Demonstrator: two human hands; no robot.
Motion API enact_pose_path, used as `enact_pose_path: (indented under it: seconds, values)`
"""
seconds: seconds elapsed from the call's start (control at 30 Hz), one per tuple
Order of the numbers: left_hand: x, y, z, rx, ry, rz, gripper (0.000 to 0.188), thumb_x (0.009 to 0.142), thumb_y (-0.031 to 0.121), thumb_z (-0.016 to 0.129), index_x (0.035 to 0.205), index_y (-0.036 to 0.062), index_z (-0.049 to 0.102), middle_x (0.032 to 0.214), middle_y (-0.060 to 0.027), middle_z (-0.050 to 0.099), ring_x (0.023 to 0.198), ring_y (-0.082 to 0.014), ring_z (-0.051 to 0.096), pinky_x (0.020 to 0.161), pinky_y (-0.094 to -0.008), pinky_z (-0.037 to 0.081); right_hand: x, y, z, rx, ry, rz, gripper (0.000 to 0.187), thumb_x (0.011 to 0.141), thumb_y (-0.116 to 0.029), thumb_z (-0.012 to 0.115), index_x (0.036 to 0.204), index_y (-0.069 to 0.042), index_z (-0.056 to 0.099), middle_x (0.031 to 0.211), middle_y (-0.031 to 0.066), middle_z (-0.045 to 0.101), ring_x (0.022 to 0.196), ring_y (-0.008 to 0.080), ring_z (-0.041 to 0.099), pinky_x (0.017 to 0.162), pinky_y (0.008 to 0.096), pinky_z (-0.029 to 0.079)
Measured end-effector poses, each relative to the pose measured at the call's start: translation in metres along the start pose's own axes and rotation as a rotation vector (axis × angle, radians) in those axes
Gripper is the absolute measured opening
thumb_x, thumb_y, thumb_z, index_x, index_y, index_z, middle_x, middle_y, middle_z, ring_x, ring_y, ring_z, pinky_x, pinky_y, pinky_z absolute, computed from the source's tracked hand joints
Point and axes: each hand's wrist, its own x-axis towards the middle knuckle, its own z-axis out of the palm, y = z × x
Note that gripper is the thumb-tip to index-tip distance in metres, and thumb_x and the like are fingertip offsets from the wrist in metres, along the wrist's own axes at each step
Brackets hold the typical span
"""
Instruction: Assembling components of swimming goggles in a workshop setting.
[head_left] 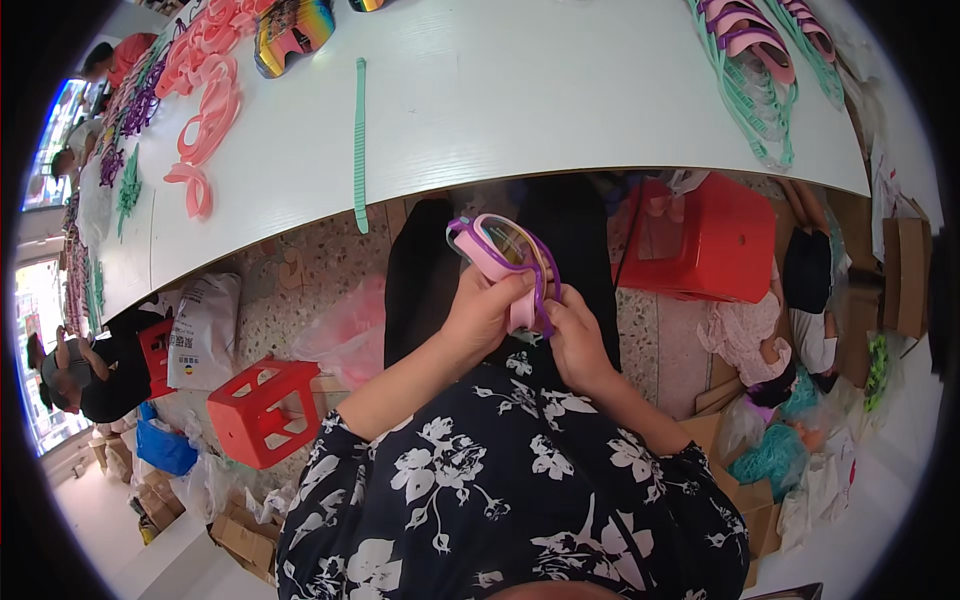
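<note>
Two bare hands hold a pair of pink-and-purple goggles [497, 262] above the person's lap, just short of the near edge of the white desk [480, 120]. The left hand [474, 312] has its grip closed around the pink frame, thumb on top. The right hand [578, 342] has its grip closed at the purple rim on the lower right side; its exact finger placing is partly hidden. The goggles are tilted, with the lens partly in view.

On the desk, a mint-green ribbed strap [361, 145] lies straight ahead, its near end at the edge. To its left are coral-pink goggle frames [207, 120] in a trailing heap, beside rainbow-lensed ski goggles [300, 35]. To the right lie pink goggles with mint-green straps [745, 35].

Below the desk, one red plastic stool [235, 415] stands at left and another red stool [745, 245] at right. A translucent pink plastic bag [352, 335] rests near the person's left leg.
</note>
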Motion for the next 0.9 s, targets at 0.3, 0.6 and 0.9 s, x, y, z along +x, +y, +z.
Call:
enact_pose_path:
  seconds: [0.3, 0.6, 0.9]
  values:
    - [0.002, -0.004, -0.012, 0.228, 0.049, -0.001, 0.035, 0.095, 0.019, 0.065, 0.122, -0.0030, 0.058, 0.109, -0.0105, 0.067, 0.096, -0.0184, 0.066, 0.083, -0.0295, 0.053, 0.024, -0.024, -0.018, -0.153, 0.071, -0.074, 0.017, 0.092, -0.014, 0.070, 0.100, -0.001, 0.062, 0.088, 0.0027, 0.066, 0.080, 0.0101, 0.061, 0.076, 0.0253, 0.050]
    - [-0.005, 0.044, -0.009, 1.397, -0.018, 0.675, 0.041, 0.082, 0.016, 0.076, 0.117, 0.0003, 0.061, 0.108, -0.0179, 0.063, 0.098, -0.0332, 0.064, 0.086, -0.0377, 0.051, 0.077, -0.160, -0.032, -1.129, -0.595, -0.124, 0.021, 0.075, -0.012, 0.083, 0.087, -0.001, 0.069, 0.074, 0.0005, 0.064, 0.071, 0.0075, 0.060, 0.066, 0.0233, 0.048]
    - [0.029, -0.037, 0.003, 0.833, -0.097, 0.117, 0.064, 0.093, 0.022, 0.068, 0.144, 0.0026, 0.036, 0.124, -0.0201, 0.060, 0.109, -0.0251, 0.064, 0.090, -0.0363, 0.053, 0.124, -0.121, -0.051, -0.949, -0.638, -0.042, 0.026, 0.072, -0.012, 0.083, 0.092, -0.001, 0.069, 0.086, 0.0024, 0.069, 0.083, 0.0104, 0.062, 0.079, 0.0253, 0.050]
